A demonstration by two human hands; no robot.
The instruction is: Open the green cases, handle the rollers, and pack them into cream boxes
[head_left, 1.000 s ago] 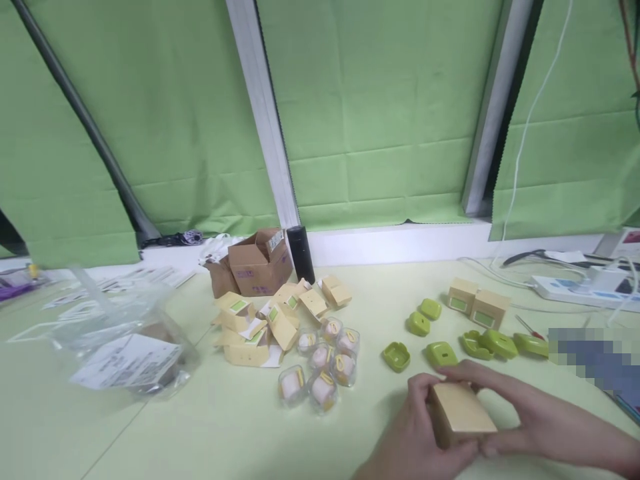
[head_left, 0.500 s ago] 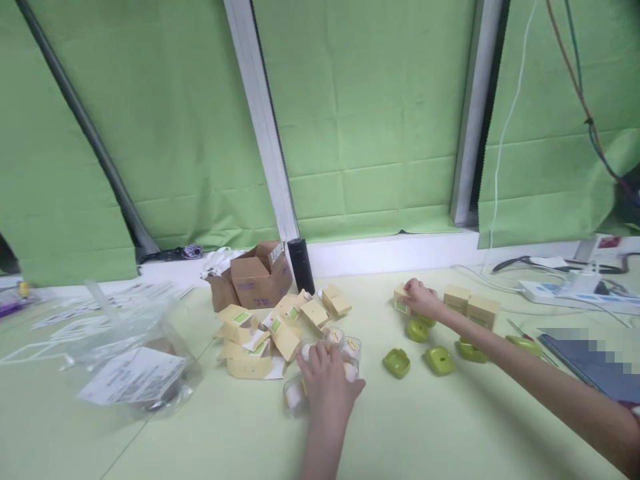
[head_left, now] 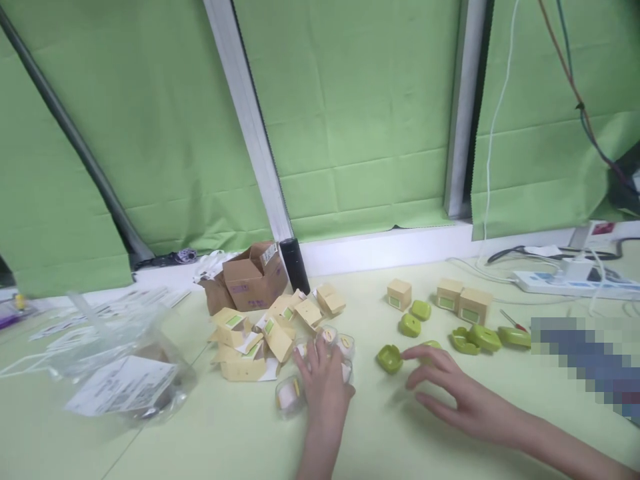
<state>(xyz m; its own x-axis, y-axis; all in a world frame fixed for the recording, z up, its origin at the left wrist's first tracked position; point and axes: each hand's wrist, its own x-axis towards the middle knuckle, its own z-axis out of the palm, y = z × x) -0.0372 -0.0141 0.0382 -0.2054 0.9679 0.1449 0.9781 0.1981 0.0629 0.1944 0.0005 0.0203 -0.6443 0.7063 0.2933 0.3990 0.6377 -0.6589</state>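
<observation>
My left hand (head_left: 325,377) lies spread over a cluster of small clear plastic cases (head_left: 345,345) with white contents, covering some of them. One more clear case (head_left: 289,397) sits just left of that hand. My right hand (head_left: 453,393) is open, its index fingertip at the edge of a hollow green shell (head_left: 389,359); whether it touches cannot be told. Behind its fingers another green piece (head_left: 431,347) is partly hidden. Farther back are two green pieces, a near one (head_left: 410,325) and a far one (head_left: 421,309), beside a small closed tan box (head_left: 399,294).
Opened tan cartons (head_left: 277,330) are heaped at centre-left, before a brown cardboard box (head_left: 255,277) and a black cylinder (head_left: 294,265). A clear plastic bag (head_left: 180,373) lies left. More tan boxes (head_left: 475,305), green pieces (head_left: 484,338) and a power strip (head_left: 545,283) are right.
My right hand has let go of the small tan box at the back and come toward me, to the hollow green shell. My left hand stays over the clear cases. The view has shifted slightly.
</observation>
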